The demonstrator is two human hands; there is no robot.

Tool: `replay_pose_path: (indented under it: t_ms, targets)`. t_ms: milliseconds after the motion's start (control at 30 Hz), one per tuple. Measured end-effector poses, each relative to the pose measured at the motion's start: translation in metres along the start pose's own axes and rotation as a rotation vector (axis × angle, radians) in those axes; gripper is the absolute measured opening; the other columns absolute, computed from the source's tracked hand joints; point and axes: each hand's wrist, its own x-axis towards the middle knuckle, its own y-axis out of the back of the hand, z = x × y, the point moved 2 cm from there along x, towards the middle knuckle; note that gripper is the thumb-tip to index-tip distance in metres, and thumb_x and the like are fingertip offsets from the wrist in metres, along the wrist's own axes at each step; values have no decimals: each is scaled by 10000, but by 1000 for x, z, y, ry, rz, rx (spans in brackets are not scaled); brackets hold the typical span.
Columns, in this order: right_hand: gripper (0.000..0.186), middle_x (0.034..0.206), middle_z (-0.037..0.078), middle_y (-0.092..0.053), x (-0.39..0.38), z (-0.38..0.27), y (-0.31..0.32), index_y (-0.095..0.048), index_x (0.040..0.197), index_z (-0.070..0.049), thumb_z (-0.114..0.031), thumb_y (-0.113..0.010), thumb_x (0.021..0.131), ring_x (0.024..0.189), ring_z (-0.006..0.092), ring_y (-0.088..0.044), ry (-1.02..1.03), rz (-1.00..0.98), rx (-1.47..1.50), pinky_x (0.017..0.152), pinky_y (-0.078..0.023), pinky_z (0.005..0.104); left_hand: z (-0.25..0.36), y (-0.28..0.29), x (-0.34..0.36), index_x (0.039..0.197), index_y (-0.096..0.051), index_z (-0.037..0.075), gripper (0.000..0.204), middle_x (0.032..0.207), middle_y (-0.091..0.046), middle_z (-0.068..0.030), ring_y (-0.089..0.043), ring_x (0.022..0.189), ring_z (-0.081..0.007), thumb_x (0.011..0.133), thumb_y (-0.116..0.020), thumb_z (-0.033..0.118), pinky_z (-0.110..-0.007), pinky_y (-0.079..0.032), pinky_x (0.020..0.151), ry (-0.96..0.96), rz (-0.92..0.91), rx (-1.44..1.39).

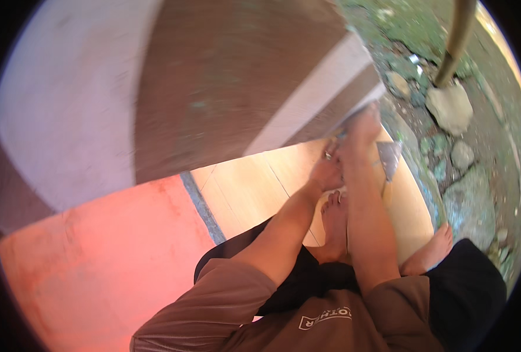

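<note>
My left hand (327, 172) is low at the bottom edge of a large surface (231, 76) painted in brown and whitish stripes. Its fingers look curled, with a small shiny spot among them; what they hold, if anything, I cannot make out. Just to its right, my right hand (361, 128) reaches the lower corner of the striped surface and is smeared by motion, its fingers partly hidden. A grey, triangular flat piece (389, 158) lies beside my right forearm. Both hands are over a pale tiled floor (243, 188).
My bare feet (334, 223) rest on the tiles, one on each side of my right forearm. A reddish floor area (108, 252) lies left, past a dark strip (203, 206). Beyond the tiled edge on the right are rough ground, stones (450, 108) and an upright pole (455, 47).
</note>
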Motion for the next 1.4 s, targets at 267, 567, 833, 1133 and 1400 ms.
replay_pose_path:
  t_ms: [267, 567, 833, 1133, 1400]
  targets:
    - [531, 1321, 187, -581, -107, -61, 11, -547, 1382, 15, -361, -462, 1017, 1126, 321, -587, -464, -109, 79, 878, -497, 433, 16, 59, -33, 1561, -309, 96, 817, 1653, -210, -130, -60, 1550, -316, 860, -537, 447, -523, -1, 1264, 93, -177, -281]
    - [472, 1206, 187, -645, -10, -20, 14, -615, 1240, 78, -297, -551, 960, 932, 335, -633, -344, -46, -91, 744, -512, 481, 22, 30, -15, 1616, -164, 136, 938, 1693, -32, -120, 5, 1566, -232, 855, -536, 539, -510, 87, 1252, 97, 70, -337]
    - [534, 1128, 167, -637, -17, -3, 7, -596, 1251, 83, -377, -481, 1006, 841, 292, -613, 132, -132, -209, 679, -479, 444, 5, -11, -2, 1618, -148, 138, 962, 1687, -96, -122, -119, 1556, -229, 836, -551, 527, -535, 59, 1251, 88, 510, -8]
    - [544, 1178, 194, -631, -88, -78, 17, -567, 1282, 93, -370, -467, 1013, 981, 320, -639, -340, -148, -41, 740, -522, 445, 13, -10, -4, 1596, -212, 91, 965, 1672, -107, -183, -131, 1548, -324, 822, -596, 520, -546, 33, 1251, 48, 298, -245]
    - [519, 1212, 178, -602, -11, -21, 17, -552, 1297, 66, -352, -528, 990, 956, 310, -626, -328, -83, 35, 694, -521, 442, 22, 41, -22, 1571, -293, 95, 804, 1624, -285, -164, -173, 1536, -317, 887, -524, 449, -495, -26, 1266, 75, 199, -351]
